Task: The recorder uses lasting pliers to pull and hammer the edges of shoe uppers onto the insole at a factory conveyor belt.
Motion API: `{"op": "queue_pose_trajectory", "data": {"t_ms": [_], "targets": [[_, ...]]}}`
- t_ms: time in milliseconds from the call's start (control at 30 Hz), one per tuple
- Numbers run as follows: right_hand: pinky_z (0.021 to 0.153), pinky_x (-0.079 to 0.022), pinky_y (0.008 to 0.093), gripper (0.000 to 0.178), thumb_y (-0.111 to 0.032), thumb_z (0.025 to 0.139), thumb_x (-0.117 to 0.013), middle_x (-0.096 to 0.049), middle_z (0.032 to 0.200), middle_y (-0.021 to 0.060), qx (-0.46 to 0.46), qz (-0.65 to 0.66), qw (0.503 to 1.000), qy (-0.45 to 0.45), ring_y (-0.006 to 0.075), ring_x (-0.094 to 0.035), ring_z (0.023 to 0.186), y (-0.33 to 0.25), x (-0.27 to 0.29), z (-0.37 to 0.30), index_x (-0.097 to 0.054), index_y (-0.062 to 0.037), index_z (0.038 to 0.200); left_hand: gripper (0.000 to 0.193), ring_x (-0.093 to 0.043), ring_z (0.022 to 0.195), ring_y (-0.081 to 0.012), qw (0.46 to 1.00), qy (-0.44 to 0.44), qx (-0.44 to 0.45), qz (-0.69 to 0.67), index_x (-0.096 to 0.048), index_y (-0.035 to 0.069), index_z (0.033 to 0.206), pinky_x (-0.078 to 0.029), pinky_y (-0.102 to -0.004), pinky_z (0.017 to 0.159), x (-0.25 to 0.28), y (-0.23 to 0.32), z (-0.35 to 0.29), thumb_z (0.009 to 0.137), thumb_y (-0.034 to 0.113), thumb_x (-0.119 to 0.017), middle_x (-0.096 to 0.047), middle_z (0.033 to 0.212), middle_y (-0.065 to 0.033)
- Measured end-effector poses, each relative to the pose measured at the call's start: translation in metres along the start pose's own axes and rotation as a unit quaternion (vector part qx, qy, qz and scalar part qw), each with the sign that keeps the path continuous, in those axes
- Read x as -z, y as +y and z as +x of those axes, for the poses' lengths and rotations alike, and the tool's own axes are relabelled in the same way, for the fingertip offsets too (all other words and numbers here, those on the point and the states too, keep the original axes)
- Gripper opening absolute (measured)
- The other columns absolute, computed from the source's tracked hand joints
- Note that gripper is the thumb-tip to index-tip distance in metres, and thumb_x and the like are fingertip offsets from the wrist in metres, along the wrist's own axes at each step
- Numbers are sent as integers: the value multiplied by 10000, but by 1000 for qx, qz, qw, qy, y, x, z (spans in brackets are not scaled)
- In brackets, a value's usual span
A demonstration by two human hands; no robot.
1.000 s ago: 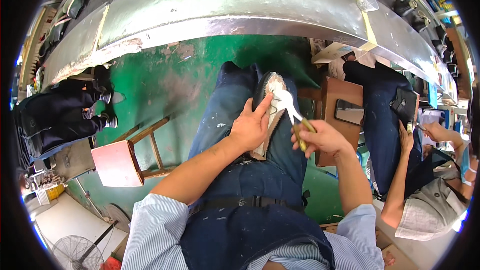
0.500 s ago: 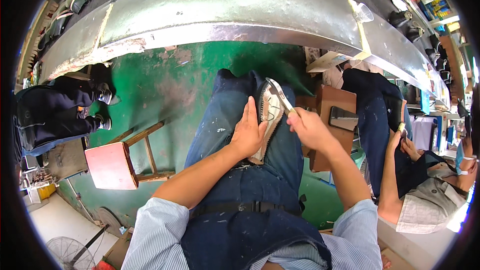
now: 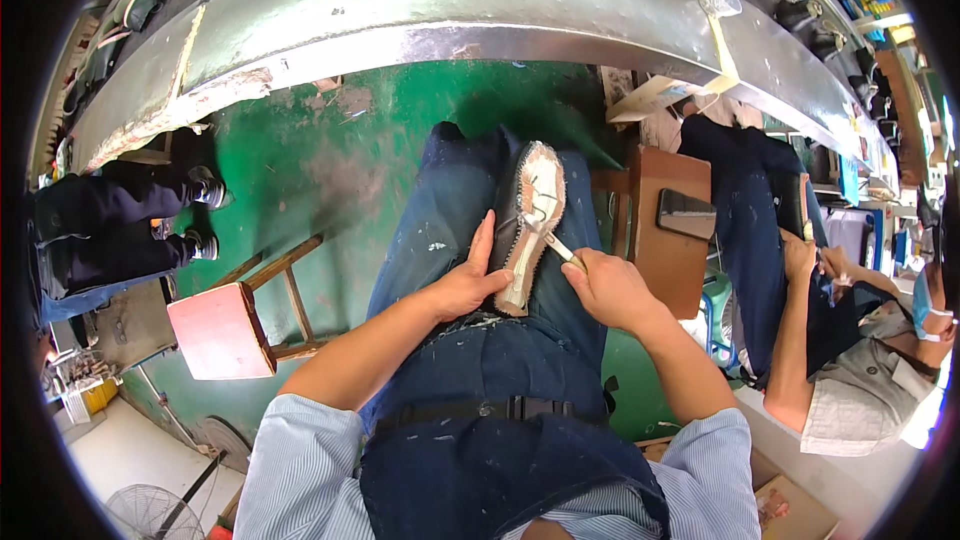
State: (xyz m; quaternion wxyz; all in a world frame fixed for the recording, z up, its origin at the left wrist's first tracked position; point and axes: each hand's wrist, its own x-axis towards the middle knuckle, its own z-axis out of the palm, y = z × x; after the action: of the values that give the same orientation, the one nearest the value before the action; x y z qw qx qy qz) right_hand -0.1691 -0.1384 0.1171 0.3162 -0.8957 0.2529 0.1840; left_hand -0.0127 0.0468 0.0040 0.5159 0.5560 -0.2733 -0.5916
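Note:
An upturned shoe [image 3: 541, 185] lies along my lap, its pale unfinished underside facing up and ringed by a jagged stitched edge. My left hand [image 3: 466, 278] steadies its left side, fingers stretched along the dark upper and thumb pressing at the rim near the narrow end. In my right hand [image 3: 608, 287] is the pale handle of a hammer [image 3: 552, 239]. Its metal head rests on or just over the middle of the underside, near the left edge; contact is hard to tell. My fingers hide the handle's end.
A metal-faced bench [image 3: 420, 45] spans the far side. To the left stands a stool with a pink seat [image 3: 222, 332]. A phone [image 3: 686, 213] lies on a brown box-like surface [image 3: 650, 270] to my right, beside a seated co-worker [image 3: 790, 270]. A fan [image 3: 150, 515] is at lower left.
The shoe has turned more upright, its underside now facing me more fully. The hammer head came down from the far end to the middle; my left hand slid nearer to me.

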Motion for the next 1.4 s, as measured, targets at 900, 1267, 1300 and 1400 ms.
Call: {"op": "queue_pose_trajectory", "data": {"t_ms": [900, 1267, 1300, 1400], "targets": [[711, -518, 340, 399, -361, 986, -466, -687, 769, 87, -130, 342, 929, 56, 202, -681, 747, 58, -61, -14, -635, -1, 951, 769, -544, 1140, -235, 847, 302, -218, 378, -356, -116, 1394, -453, -361, 971, 208, 349, 33, 861, 312, -708, -578, 1252, -193], [619, -478, 327, 495, -418, 1027, -376, -618, 668, 57, -127, 437, 890, 42, 169, -594, 641, 38, 7, 39, -627, -15, 888, 584, -561, 1177, -333, 428, 350, 112, 826, -572, 10, 1231, -406, -432, 1024, 364, 407, 165, 911, 497, -549, -622, 1219, -174], [617, -478, 327, 495, -412, 1028, -376, -621, 666, 59, -121, 451, 883, 49, 170, -593, 635, 43, 8, 45, -631, -15, 880, 584, -561, 1177, -333, 427, 348, 112, 827, -572, 10, 1231, -406, -432, 1024, 362, 419, 183, 911, 497, -549, -622, 1219, -174], [614, -478, 326, 500, -401, 1030, -374, -626, 659, 64, -123, 473, 871, 47, 173, -593, 623, 45, 19, 64, -638, -12, 860, 435, -670, 953, -328, 474, 303, 102, 820, -711, 51, 951, -524, -441, 832, 341, 448, 239, 965, 421, -482, -701, 973, -164]]}}
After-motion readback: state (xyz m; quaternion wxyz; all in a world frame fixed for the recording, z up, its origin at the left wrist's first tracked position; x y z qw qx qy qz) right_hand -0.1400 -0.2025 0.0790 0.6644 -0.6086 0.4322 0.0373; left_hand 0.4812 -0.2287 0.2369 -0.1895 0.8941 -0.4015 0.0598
